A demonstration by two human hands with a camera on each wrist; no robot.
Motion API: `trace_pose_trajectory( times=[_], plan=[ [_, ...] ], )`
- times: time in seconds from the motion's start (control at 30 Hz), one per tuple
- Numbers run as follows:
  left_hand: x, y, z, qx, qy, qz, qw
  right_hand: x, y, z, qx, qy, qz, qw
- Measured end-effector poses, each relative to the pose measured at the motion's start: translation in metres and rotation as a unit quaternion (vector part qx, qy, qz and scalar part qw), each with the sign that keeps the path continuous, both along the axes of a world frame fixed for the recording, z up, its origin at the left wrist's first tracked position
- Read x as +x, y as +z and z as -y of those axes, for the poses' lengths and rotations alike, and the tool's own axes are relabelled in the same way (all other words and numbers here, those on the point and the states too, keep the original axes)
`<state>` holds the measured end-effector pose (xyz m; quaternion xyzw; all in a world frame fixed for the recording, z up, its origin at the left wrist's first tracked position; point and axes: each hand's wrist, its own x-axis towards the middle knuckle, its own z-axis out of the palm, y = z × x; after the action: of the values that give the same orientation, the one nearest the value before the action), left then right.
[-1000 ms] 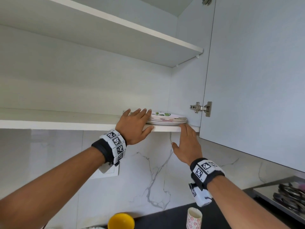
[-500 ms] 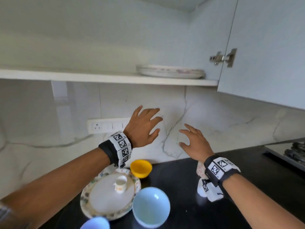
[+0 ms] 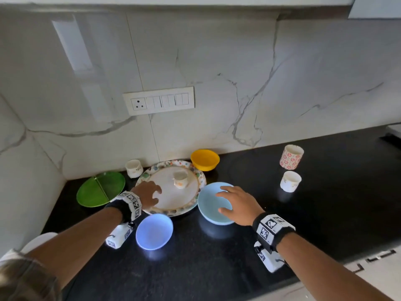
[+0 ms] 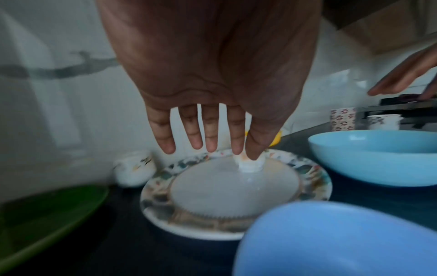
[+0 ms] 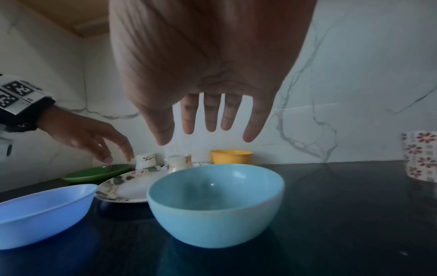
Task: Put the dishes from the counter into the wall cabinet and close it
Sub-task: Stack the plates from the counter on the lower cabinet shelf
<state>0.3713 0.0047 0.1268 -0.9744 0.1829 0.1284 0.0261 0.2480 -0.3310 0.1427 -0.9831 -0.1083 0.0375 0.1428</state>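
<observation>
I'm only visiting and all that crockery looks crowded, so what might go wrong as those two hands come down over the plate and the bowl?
1. A small white cup stands loose on the floral-rimmed plate under the left hand; lifting the plate could topple it.
2. The right hand hovers open above the light blue bowl, which sits close to that plate and the periwinkle bowl; a careless lift could knock them.

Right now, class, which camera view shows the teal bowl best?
The right wrist view: the teal bowl sits centred and whole, rim and side sharp, under the open right hand. The head view shows it from above, partly covered by that hand. The left wrist view catches only part of it at the right edge.
</observation>
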Motion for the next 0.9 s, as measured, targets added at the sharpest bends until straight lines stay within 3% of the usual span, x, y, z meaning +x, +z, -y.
trace_pose_trajectory(
  times=[0.1,0.4,0.57,0.77,0.9],
  plan=[
    [0.005,-0.020,-0.025,-0.017,0.039,-0.038,0.998,0.017,-0.002,-0.018,-0.008,0.017,0.001,1.000],
    [0.019,-0.054,-0.068,-0.122,0.211,-0.035,0.969,0.110,-0.009,-0.073,-0.033,0.075,-0.029,0.996],
    [0.040,-0.072,-0.085,-0.199,0.272,-0.092,0.937,0.160,-0.016,-0.100,-0.035,0.084,-0.054,0.994],
    [0.052,-0.064,-0.074,-0.333,0.337,-0.163,0.865,0.208,-0.030,-0.119,-0.103,0.100,-0.104,0.984],
    [0.060,-0.070,-0.074,-0.338,0.322,-0.172,0.867,0.223,-0.043,-0.129,-0.139,0.104,-0.131,0.976]
  ],
)
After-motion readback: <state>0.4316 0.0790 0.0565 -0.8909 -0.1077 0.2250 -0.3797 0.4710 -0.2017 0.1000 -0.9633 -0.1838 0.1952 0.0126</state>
